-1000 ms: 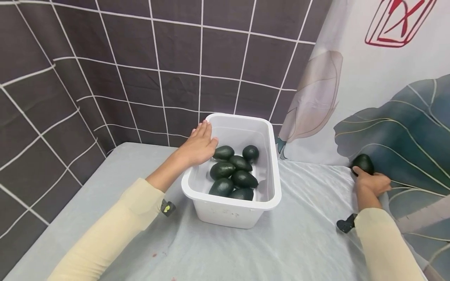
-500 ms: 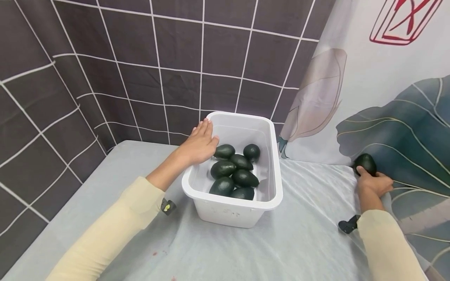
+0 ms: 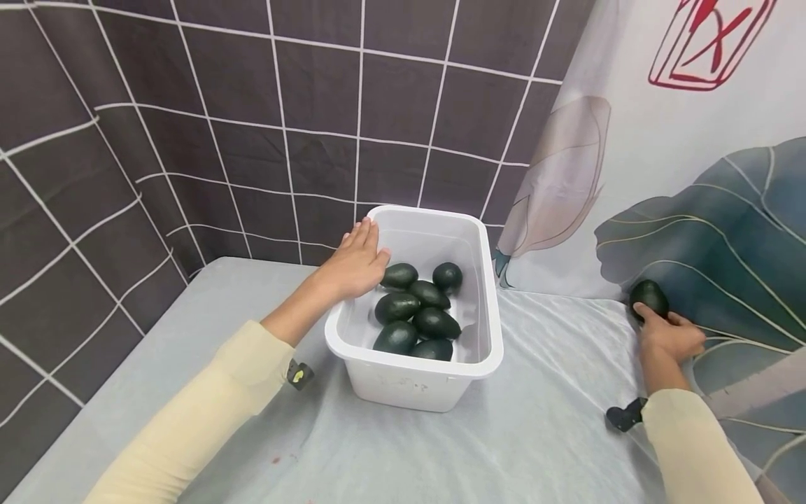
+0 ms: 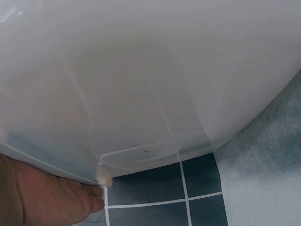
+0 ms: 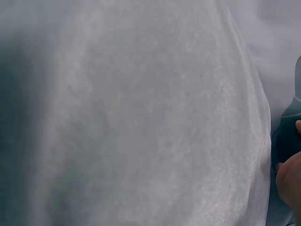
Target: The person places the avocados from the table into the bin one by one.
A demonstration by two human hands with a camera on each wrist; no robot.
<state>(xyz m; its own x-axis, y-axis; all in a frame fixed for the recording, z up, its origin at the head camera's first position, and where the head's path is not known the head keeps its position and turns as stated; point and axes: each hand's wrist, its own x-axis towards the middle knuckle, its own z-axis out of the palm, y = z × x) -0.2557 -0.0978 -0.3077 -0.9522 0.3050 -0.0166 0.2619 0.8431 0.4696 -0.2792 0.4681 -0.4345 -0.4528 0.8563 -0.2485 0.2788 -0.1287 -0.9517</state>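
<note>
A white plastic tub [image 3: 406, 383] stands in the middle of the head view with several dark green avocados [image 3: 433, 322] on its floor. My left hand [image 3: 354, 263] rests on the tub's left rim, fingers straight and side by side. The left wrist view has this hand [image 4: 56, 197] low at the left, beside the tub's outer wall [image 4: 141, 94]. Far to the right, my right hand [image 3: 671, 340] grips another avocado [image 3: 651, 297], its thumb on the near side. In the right wrist view only part of the hand [image 5: 291, 183] shows at the right edge.
Pale grey cloth [image 3: 541, 420] covers the table. Behind it hangs a dark curtain [image 3: 321, 91] with a white grid, and a leaf-patterned curtain [image 3: 724, 231] borders the right side, close behind the held avocado.
The head view shifts slightly. Both hands keep nearly the same places, the left on the tub rim and the right holding the avocado by the table's right edge.
</note>
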